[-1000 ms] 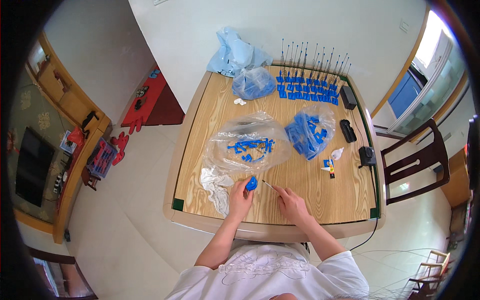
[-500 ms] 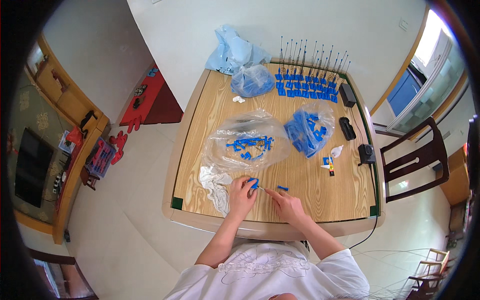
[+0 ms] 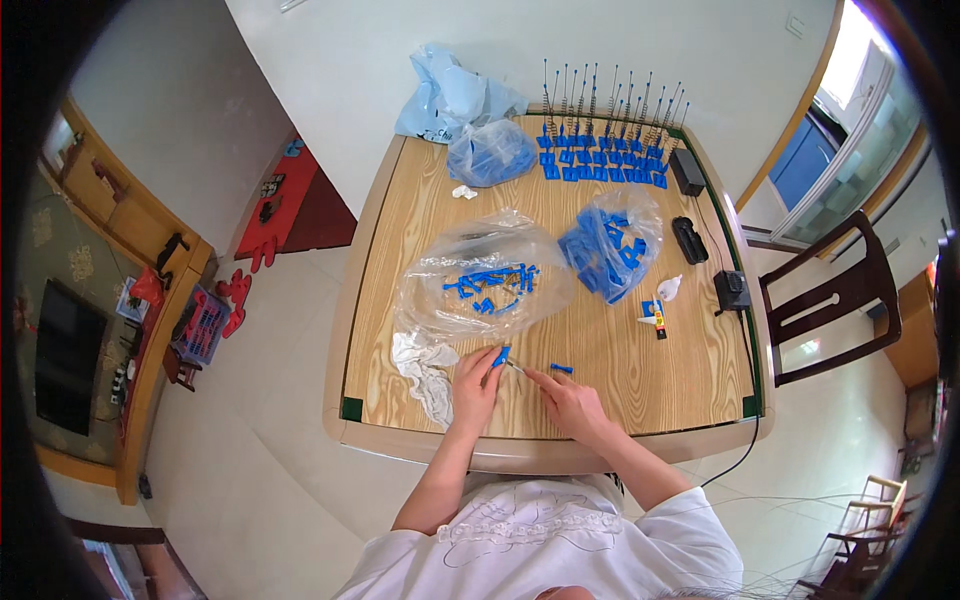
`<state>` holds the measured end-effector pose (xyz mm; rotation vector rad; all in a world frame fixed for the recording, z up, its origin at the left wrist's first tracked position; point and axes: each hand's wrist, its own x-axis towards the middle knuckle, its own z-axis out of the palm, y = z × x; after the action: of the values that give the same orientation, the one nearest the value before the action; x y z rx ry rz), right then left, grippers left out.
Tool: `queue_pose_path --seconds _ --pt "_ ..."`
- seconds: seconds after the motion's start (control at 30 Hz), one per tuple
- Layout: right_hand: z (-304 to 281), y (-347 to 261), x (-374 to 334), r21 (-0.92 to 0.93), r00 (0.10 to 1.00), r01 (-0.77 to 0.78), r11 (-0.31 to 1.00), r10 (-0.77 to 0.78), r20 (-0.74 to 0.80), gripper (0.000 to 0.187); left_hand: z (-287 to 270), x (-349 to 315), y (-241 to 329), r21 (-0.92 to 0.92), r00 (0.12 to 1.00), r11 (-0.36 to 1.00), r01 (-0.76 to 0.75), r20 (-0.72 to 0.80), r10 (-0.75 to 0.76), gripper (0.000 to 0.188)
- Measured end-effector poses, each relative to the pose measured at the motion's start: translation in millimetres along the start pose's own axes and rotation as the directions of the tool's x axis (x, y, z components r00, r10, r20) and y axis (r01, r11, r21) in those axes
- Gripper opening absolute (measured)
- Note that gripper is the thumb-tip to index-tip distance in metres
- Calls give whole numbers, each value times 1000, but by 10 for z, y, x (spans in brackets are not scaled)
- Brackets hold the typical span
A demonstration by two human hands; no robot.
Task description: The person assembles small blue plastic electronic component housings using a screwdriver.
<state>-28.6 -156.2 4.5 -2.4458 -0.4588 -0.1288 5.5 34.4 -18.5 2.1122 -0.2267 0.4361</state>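
A small blue plastic piece [image 3: 502,355] is pinched in my left hand [image 3: 475,388], near the table's front edge. My right hand [image 3: 575,408] grips a thin metal tool [image 3: 514,366], its tip at or against the blue piece; the fingers hide the rest of the tool. A short blue part [image 3: 562,369] lies on the table just beyond my right hand. Beside my left hand is a crumpled white cloth [image 3: 425,372]. Past both hands spreads a clear plastic bag [image 3: 425,290] with blue parts and brass-coloured bits in it.
Another clear bag [image 3: 590,262] of blue parts lies right of centre. A glue tube [image 3: 659,325], a white bottle [image 3: 669,289] and black devices [image 3: 733,291] stand along the right. Rows of blue bases with springy rods [image 3: 605,150] fill the back; bags [image 3: 490,155] sit back left.
The blue piece in my left hand has turned, now looking narrower and more upright. The right hand stays close with the tool. The whole view has shifted slightly.
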Motion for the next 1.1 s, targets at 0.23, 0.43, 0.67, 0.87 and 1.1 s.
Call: queue_pose_path --seconds 0.23,0.43,0.67,0.87,1.1 --pt "4 -9 20 -21 1000 -5 1000 5 28 43 -2 -1 10 0 1000 1000 -15 18 15 25" --pt "35 41 35 -38 1000 10 999 -10 17 42 8 -13 -28 29 998 998 -62 33 61 24" --pt "5 28 27 -29 998 -10 1000 12 56 41 12 -16 -12 8 999 999 -36 22 36 24" --pt "2 29 39 -67 994 -12 998 19 107 43 1 -10 -20 2 999 999 -41 27 41 23" --pt "68 214 101 126 993 7 992 -22 117 42 -22 -10 -53 -47 999 999 -23 42 25 22"
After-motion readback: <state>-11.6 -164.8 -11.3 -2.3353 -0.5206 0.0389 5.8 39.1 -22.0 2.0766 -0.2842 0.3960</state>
